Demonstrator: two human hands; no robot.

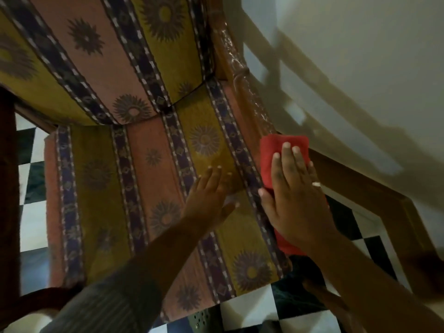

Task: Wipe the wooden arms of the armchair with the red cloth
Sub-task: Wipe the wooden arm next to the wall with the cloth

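I look down on an armchair with striped, sun-patterned cushions (153,164). Its glossy right wooden arm (236,68) runs from the backrest toward me. The folded red cloth (271,150) lies over that arm, and my right hand (295,195) presses flat on top of it, fingers pointing away. My left hand (211,198) rests on the seat cushion beside the arm, fingers spread, holding nothing. The chair's left wooden arm (9,188) shows dark at the left edge. The stretch of right arm under the cloth is hidden.
A pale wall (360,68) stands close to the right of the chair, with a wooden skirting (374,195) along its base. Black-and-white checkered floor tiles (249,308) show around the chair. A striped sleeve covers my left forearm.
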